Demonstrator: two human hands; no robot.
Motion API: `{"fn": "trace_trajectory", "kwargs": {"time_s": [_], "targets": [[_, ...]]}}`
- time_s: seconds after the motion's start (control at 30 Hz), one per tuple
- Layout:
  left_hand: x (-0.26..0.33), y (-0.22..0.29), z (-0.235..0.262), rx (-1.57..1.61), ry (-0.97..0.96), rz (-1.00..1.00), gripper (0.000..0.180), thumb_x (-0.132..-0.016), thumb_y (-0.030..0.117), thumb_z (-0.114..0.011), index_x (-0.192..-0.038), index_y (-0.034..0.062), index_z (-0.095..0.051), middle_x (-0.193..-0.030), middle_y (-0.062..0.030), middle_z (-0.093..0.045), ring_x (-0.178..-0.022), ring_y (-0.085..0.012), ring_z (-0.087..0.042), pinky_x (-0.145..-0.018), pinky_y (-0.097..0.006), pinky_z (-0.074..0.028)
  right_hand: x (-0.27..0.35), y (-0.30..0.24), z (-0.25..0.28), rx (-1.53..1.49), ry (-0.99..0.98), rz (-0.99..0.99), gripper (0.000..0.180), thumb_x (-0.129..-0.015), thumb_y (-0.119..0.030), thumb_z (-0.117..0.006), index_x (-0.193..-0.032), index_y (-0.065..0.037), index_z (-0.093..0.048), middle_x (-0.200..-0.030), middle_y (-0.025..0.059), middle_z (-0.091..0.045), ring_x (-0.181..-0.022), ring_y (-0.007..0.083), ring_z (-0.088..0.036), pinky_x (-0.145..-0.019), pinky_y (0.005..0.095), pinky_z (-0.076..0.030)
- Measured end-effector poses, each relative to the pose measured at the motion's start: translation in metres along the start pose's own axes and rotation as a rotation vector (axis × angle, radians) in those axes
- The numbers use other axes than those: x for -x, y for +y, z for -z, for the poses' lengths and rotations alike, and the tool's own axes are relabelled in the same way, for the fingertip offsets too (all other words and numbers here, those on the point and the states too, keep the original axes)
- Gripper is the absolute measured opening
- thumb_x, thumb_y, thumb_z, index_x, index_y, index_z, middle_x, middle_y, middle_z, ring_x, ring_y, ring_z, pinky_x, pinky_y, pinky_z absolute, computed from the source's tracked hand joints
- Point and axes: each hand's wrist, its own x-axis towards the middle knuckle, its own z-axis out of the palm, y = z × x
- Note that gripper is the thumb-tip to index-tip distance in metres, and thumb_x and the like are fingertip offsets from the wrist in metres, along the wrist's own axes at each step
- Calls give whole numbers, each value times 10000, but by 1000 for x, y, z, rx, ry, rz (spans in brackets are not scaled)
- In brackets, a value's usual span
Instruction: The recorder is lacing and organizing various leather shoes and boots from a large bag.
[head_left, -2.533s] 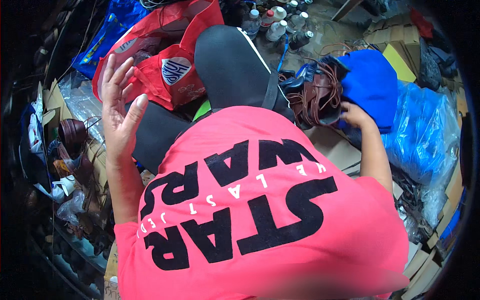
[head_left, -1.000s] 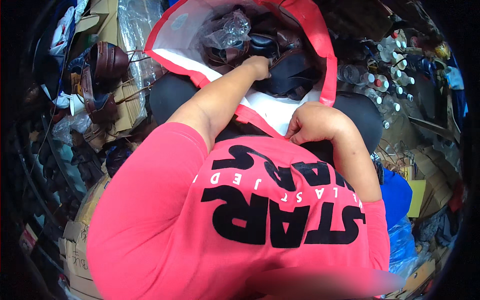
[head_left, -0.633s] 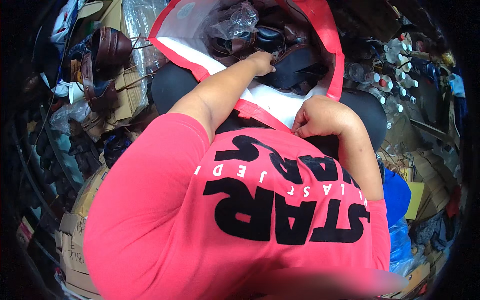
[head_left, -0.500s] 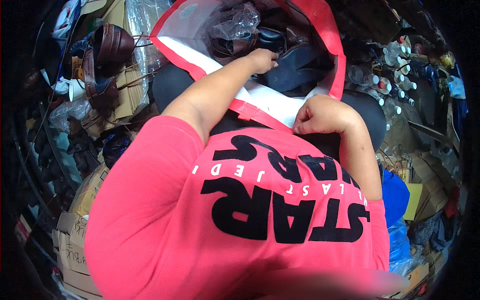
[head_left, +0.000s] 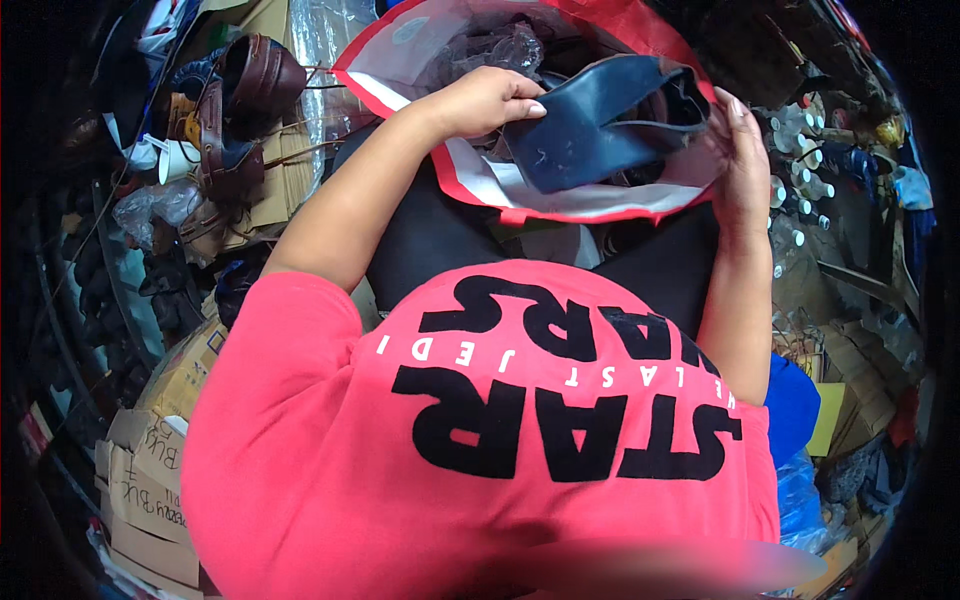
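1. Pink t-shirt [head_left: 480,440] with black lettering fills the lower frame, below both hands; the person's own torso.
2. Red and white bag [head_left: 470,170] lies open on the lap, directly under both hands, its red rim running just below the left hand's wrist.
3. Dark blue shoe [head_left: 600,125] sits between the two hands, over the bag's mouth, opening facing the right hand, toe end toward the left hand.
4. Cardboard boxes [head_left: 150,480], flattened and stacked, well below and to the left of the left hand.
5. Brown shoes [head_left: 245,95] lie on a cluttered pile, to the left of the left hand, well apart from it.
6. Clear plastic wrap [head_left: 500,50] is crumpled inside the bag, just above the left hand.
7. Left hand [head_left: 485,100]: fingers curled, tips pressed on the toe end of the dark blue shoe, gripping it.
8. Right hand [head_left: 740,165]: mostly open, fingers stretched upward, palm against the shoe's open end and the bag's edge; whether it grips the shoe, cannot tell.
9. Small white-capped bottles [head_left: 795,185] are clustered just to the right of the right hand.
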Motion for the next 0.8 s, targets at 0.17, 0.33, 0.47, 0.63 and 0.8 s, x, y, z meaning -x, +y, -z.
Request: {"fn": "trace_trajectory", "kwargs": {"time_s": [0.17, 0.33, 0.47, 0.63, 0.8], "targets": [[3, 34, 13, -275, 133, -353, 266, -861, 117, -606, -1122, 72, -624, -985, -95, -623, -946, -214, -598, -828, -320, -462, 9, -19, 3, -618, -740, -567, 495, -933, -426, -490, -1221, -25, -527, -1140, 122, -607, -1031, 258, -606, -926, 436, -457], [-51, 5, 23, -92, 398, -244, 274, -809, 201, -647, -1068, 114, -664, -995, -91, -644, -945, -246, -618, -837, -336, -481, 7, -23, 12, -525, -366, -239, 350, -974, -238, -450, -1199, 18, -530, -1127, 119, -620, -1017, 210, -601, -916, 357, -455], [-79, -40, 15, -548, 359, -52, 304, -800, 219, -648, -1086, 117, -653, -1104, -69, -627, -1038, -268, -590, -872, -353, -472, 3, -18, 11, -417, -265, -120, 326, -974, -247, -465, -1155, 8, -558, -1093, 107, -629, -984, 191, -610, -882, 331, -471], [-69, -50, -33, -1040, -1, -94, 472, -786, 330, -661, -1240, 245, -564, -1415, -32, -402, -1311, -290, -361, -994, -619, -278, -1, -11, 13, -270, -90, -193, 340, -975, -253, -468, -1165, 14, -559, -1124, 101, -617, -1020, 182, -588, -929, 331, -452], [-52, -87, 25, -616, -67, 896, 433, -823, 265, -574, -1249, 191, -562, -1326, -59, -516, -1240, -254, -471, -1005, -468, -355, 2, -17, 8, -296, -38, -94, 345, -924, -228, -567, -1172, 10, -541, -1145, 96, -605, -1053, 193, -582, -947, 341, -446]]}}
